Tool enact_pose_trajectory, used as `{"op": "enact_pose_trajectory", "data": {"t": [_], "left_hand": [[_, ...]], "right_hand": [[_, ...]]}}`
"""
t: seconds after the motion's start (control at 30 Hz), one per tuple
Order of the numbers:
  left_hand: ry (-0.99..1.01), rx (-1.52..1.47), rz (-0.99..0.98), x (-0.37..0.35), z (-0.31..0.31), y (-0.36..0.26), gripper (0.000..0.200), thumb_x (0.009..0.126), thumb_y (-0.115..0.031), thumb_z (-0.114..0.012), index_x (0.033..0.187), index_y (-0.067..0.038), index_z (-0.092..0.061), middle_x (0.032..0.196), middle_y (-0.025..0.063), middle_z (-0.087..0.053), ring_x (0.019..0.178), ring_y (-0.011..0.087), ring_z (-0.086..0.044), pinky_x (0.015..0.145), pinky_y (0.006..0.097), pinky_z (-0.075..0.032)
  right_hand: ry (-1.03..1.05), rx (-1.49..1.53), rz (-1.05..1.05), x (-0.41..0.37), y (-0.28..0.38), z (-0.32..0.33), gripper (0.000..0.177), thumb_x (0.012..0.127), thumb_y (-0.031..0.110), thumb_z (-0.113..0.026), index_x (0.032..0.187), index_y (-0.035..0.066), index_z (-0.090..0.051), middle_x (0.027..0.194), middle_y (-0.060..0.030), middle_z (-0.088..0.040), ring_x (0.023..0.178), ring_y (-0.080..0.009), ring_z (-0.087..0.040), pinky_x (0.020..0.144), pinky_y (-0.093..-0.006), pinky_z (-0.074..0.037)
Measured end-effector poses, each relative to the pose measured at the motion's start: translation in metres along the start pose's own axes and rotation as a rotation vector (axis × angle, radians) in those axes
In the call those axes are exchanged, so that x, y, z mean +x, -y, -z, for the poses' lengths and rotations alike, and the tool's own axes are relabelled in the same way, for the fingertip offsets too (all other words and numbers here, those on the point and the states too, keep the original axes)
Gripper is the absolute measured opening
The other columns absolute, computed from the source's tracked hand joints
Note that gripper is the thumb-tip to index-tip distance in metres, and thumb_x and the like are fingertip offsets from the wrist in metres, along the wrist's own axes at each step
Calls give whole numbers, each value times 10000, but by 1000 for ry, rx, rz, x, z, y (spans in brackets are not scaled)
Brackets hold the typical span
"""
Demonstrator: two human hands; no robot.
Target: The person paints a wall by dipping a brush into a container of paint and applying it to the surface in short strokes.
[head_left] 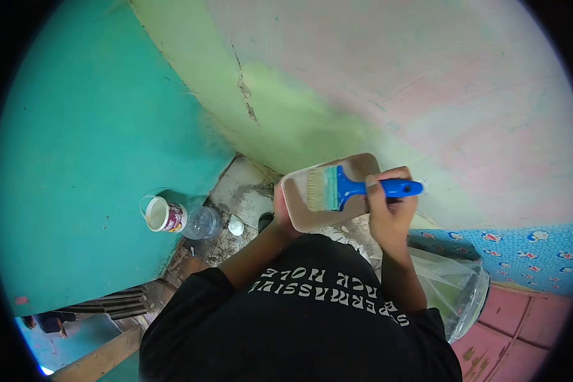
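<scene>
My right hand is wrapped round the blue handle of a wide paintbrush. Its pale bristles, greenish near the ferrule, point left and lie over the inside of a tan rectangular tray. The tray is tilted toward me, with whitish liquid or residue on its floor. At the tray's left end, my left hand grips the edge, its fingers partly hidden beneath. Behind the tray rises a wall with pale green and pinkish patches.
To the left stand a white paint bucket, a clear plastic bottle and a small white lid-like piece near the teal wall. A crack runs down the green wall. Clear plastic sheeting bulges at right beside pink tiles.
</scene>
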State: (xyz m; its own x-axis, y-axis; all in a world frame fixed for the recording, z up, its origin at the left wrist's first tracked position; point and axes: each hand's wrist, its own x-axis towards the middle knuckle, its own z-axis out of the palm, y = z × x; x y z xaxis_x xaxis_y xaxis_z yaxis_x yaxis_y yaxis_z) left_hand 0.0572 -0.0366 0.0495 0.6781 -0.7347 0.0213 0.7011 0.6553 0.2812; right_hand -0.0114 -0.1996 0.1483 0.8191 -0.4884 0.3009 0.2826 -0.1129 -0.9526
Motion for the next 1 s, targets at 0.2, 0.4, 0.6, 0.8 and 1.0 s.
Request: {"op": "enact_pose_trajectory", "data": {"t": [0.2, 0.4, 0.6, 0.8, 1.0], "left_hand": [[-82, -28, 4, 2, 4, 5, 691, 959, -521, -238, 1418, -37, -417, 1364, 150, -522, 1252, 317, -523, 1062, 497, -416], [14, -50, -4, 5, -11, 8, 726, 941, -557, -232, 1417, -41, -419, 1357, 149, -527, 1237, 325, -534, 1047, 495, -430], [48, -44, 104, 9, 12, 12, 821, 901, -677, -314, 1466, -83, -339, 1451, 185, -416, 1262, 454, -471, 926, 648, -459], [-24, -90, 98, 5, 18, 12, 799, 901, -670, -319, 1477, -117, -322, 1455, 195, -404, 1248, 480, -471, 863, 690, -466], [-52, -118, 86, 6, 11, 13, 801, 898, -671, -327, 1476, -116, -325, 1446, 199, -410, 1226, 494, -482, 866, 686, -467]], "right_hand": [[125, -236, 9, -4, -3, 4, 85, 904, 8, -615, 912, 25, -533, 740, -33, -580, 634, -91, -591, 566, -220, -462], [38, -195, -50, -7, -1, 7, 111, 910, 31, -627, 921, 28, -517, 702, -40, -579, 554, -91, -554, 512, -223, -444], [-92, 86, -150, -4, 13, 26, 113, 960, 92, -565, 942, 23, -477, 666, -80, -572, 492, -129, -520, 485, -257, -437], [-233, 95, 125, -26, 7, 36, 66, 957, 34, -527, 959, 8, -466, 728, -120, -567, 550, -165, -552, 507, -281, -465], [-178, 98, 231, -41, 13, 40, 159, 915, -34, -581, 969, 7, -437, 781, -166, -616, 609, -212, -644, 575, -303, -517]]}}
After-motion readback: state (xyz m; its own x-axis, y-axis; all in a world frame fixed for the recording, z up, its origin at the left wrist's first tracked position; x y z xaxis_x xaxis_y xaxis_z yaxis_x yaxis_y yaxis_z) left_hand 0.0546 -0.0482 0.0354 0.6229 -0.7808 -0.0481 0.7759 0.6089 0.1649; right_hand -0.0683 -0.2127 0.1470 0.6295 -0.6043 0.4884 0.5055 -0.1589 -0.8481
